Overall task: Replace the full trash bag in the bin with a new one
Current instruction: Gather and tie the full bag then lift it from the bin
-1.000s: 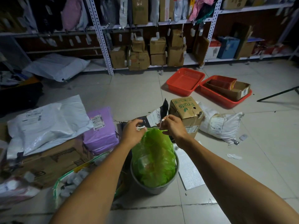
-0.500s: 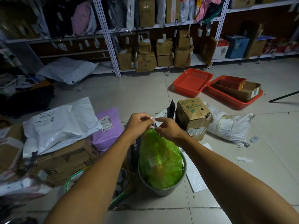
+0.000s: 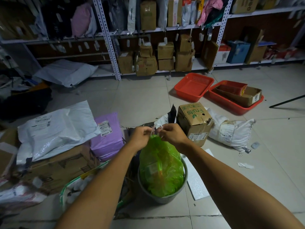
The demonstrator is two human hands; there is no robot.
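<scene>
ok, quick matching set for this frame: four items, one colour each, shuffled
Things:
1. trash bag
2. bin
3. mailer left of the bin
4. empty basket by the shelves

Colours:
A. grey
B. red
C. green
D. purple

Pairs: 1-C, 2-A, 3-D, 4-B

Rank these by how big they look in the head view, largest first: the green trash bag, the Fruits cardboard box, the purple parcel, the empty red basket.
1. green trash bag, though it lies nearest the camera
2. purple parcel and Fruits cardboard box: too alike to rank
3. empty red basket, though it lies farthest off, so it may really be larger
</scene>
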